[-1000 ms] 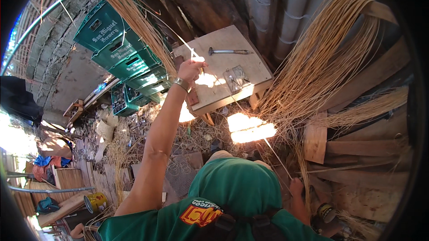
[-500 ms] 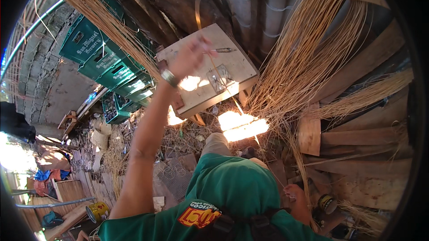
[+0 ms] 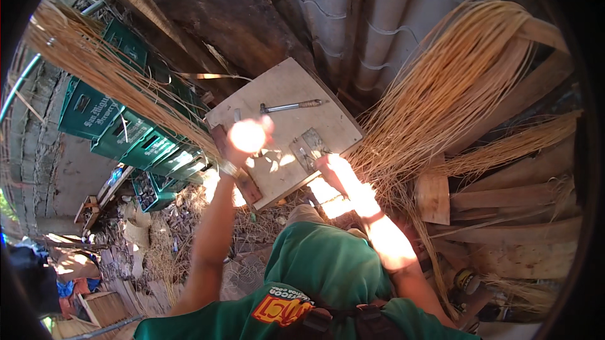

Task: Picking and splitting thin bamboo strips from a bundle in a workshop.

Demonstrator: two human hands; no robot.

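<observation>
A small wooden table (image 3: 287,81) stands in front of me. Over its left part is my left hand (image 3: 247,136), washed out by sunlight, so its fingers cannot be made out. My right hand (image 3: 329,167) is at the table's near right edge, fingers drawn together beside a small metal plate with upright blades or pins (image 3: 307,149). Whatever those fingers pinch is hidden by glare. A hammer (image 3: 293,107) lies on the tabletop beyond both hands, touched by neither. A thin pale strip (image 3: 211,76) sticks out past the table's far left edge. Small light scraps (image 3: 273,162) lie between my hands.
Long bundles of thin rattan-like strands hang at the right (image 3: 447,69) and slant across the left (image 3: 120,69). Stacked green crates (image 3: 129,132) stand left. Corrugated sheeting (image 3: 384,18) rises behind. Fibre scraps litter the floor (image 3: 164,239); planks (image 3: 510,195) lean at right.
My left hand has moved back from above the hammer toward the table's left side. My right hand has come up from my side to the metal plate. The view has shifted slightly.
</observation>
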